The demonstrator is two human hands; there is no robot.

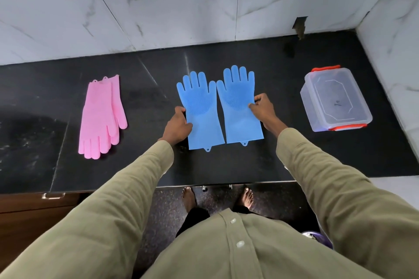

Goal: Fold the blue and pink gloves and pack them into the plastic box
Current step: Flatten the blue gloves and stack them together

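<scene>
Left of the plastic box [335, 97], your left hand [179, 125] and right hand [264, 108] pinch the blue gloves' [217, 106] outer edges; pink gloves [102, 115] lie farther left.

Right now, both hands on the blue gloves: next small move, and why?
Probably fold one blue glove over the other. The left hand and right hand pinch the outer edges of the blue gloves, which lie flat, side by side; the plastic box is lidded.

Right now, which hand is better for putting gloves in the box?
The right hand, probably. It pinches the outer edge of the right blue glove, and the box sits on that same side. The left hand is farther away, at the left blue glove.
</scene>
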